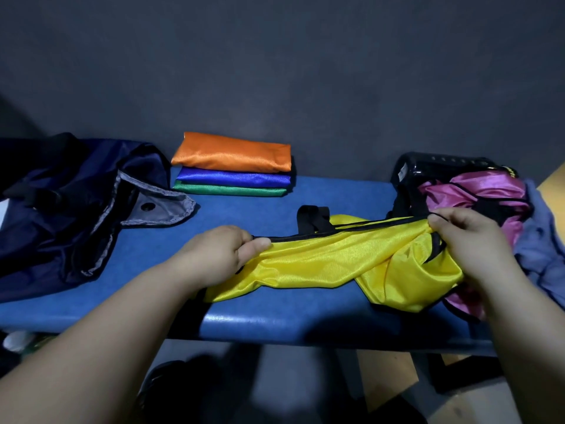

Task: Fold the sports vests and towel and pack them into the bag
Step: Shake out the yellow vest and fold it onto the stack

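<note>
One yellow vest (321, 261), black-trimmed, lies stretched along the near part of the blue counter (275, 304). Its long axis runs left to right between the two hands. We log it as partly bunched, with the right end twisted.

- Left hand (220, 255): fingers (256, 242) curled, with thumb and forefinger pinching the black hem at the vest's left end.
- Right hand (467, 240): fingers (440, 220) pressed together, pinching the gathered cloth and trim at the right end.
- Black straps (315, 218) of the vest loop up toward the wall at about mid-length.

Behind it, against the wall, we count three folded vests in one stack: orange vest (232, 151) on top, blue vest (235, 179) in the middle, green vest (229, 190) at the bottom.

At the left end of the counter, a navy bag (70, 203) lies slumped, its grey-lined mouth open toward the stack.

At the right end, a magenta vest (477, 188) lies crumpled, touching the yellow one. We note a grey-blue towel (538, 249) just beside it and a glossy black object (434, 166) behind.
</note>
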A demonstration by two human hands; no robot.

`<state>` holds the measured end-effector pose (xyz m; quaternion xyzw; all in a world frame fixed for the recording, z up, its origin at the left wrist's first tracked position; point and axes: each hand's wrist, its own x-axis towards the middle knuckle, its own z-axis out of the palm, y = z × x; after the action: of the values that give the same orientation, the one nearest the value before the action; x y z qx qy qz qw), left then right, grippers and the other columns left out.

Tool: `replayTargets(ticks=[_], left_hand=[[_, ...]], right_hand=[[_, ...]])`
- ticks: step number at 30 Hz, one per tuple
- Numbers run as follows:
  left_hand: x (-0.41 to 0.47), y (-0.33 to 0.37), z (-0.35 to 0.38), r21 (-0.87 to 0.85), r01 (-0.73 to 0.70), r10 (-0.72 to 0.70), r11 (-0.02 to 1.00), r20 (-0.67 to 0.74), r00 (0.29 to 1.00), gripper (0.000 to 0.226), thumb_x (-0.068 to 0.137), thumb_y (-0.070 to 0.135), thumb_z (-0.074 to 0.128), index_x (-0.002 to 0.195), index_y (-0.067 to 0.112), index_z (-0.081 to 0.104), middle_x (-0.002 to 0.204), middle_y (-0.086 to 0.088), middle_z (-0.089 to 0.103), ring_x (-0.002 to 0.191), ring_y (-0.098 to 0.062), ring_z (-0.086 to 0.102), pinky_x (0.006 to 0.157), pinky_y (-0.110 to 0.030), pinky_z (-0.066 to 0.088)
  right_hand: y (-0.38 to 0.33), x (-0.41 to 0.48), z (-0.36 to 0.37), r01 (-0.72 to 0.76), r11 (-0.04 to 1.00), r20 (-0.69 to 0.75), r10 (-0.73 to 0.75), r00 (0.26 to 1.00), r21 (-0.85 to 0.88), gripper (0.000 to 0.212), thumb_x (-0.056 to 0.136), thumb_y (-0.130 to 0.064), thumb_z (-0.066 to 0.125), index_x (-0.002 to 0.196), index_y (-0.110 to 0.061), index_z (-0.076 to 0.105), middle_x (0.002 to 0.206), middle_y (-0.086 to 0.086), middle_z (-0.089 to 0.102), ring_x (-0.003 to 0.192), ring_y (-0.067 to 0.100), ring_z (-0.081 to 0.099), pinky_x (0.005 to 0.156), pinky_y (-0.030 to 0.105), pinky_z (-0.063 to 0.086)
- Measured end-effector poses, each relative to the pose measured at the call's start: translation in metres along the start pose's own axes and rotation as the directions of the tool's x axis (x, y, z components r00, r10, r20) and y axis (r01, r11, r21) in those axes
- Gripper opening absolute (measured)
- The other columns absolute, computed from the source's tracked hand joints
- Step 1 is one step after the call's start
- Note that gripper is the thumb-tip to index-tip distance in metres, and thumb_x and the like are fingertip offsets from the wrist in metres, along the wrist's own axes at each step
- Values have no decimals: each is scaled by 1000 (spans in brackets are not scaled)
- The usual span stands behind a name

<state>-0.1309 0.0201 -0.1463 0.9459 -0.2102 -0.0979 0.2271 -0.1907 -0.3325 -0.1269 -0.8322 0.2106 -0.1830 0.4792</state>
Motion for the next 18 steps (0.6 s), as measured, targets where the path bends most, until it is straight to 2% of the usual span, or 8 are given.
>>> replayTargets(ticks=[2, 4, 7, 9, 12, 14, 16, 18], left_hand=[[0, 0, -1, 54, 6, -8, 999, 22, 1000, 78, 67, 92, 32, 66, 15, 44, 70, 0, 47, 62, -15, 46, 56, -34, 35], [2, -3, -1, 61, -7, 6, 998, 11, 1000, 82, 55, 97, 36, 65, 16, 42, 73, -1, 48, 64, -16, 48, 58, -35, 37], [3, -8, -2, -34, -49, 45, 998, -120, 992, 55, 82, 70, 52, 64, 19, 44, 75, 2, 47, 71, -16, 49, 66, -35, 39], [1, -10, -8, -149, -102, 72, 984, -195, 978, 42, 92, 50, 56, 63, 21, 49, 76, 1, 48, 71, -12, 52, 69, -34, 40], [-9, -12, -23, -241, -166, 116, 956, -210, 971, 29, 88, 44, 59, 68, 24, 58, 79, 1, 54, 77, -8, 55, 72, -22, 41], [-20, -12, -36, -306, -203, 134, 930, -232, 964, 16, 85, 38, 61, 72, 28, 64, 85, 5, 61, 81, -3, 58, 74, -13, 41], [-33, -17, -50, -419, -204, 86, 885, -283, 955, 17, 91, 18, 66, 76, 26, 69, 83, 10, 64, 76, 0, 57, 73, -12, 41], [-47, -24, -62, -496, -190, 10, 848, -343, 939, 29, 89, 5, 66, 82, 32, 69, 78, 11, 64, 73, -3, 55, 71, -19, 42]], right_hand=[[2, 1, 0, -2, 1000, 2, 2, 1000, 7, 11, 92, -15, 64, 101, -15, 70, 85, -9, 66, 86, 15, 60, 90, 30, 45], [2, 2, 0, -1, 1000, 6, 1, 1000, 21, 12, 92, -14, 64, 103, -13, 70, 86, -7, 66, 82, 13, 61, 90, 32, 46], [1, 3, -2, 4, 999, 12, -5, 1000, 39, 10, 92, -15, 65, 100, -15, 70, 89, -3, 68, 88, 20, 63, 93, 38, 48], [-1, 2, -3, 21, 999, 29, -22, 999, 45, 7, 91, -16, 65, 94, -21, 71, 90, -1, 69, 91, 23, 64, 94, 40, 49], [-5, -2, -4, 64, 997, 36, -65, 997, 48, 12, 91, -19, 67, 86, -30, 69, 93, 0, 71, 94, 24, 66, 95, 45, 50], [-10, -7, -6, 109, 993, 33, -110, 993, 36, 13, 91, -20, 67, 85, -32, 68, 93, -4, 70, 94, 23, 65, 93, 41, 50], [-16, -15, -10, 162, 986, 30, -163, 986, 31, 13, 91, -21, 67, 86, -33, 67, 93, -6, 69, 96, 21, 64, 88, 35, 47], [-25, -25, -14, 204, 978, 37, -205, 978, 37, 15, 90, -21, 67, 88, -35, 67, 94, -9, 69, 97, 18, 64, 84, 31, 45]])
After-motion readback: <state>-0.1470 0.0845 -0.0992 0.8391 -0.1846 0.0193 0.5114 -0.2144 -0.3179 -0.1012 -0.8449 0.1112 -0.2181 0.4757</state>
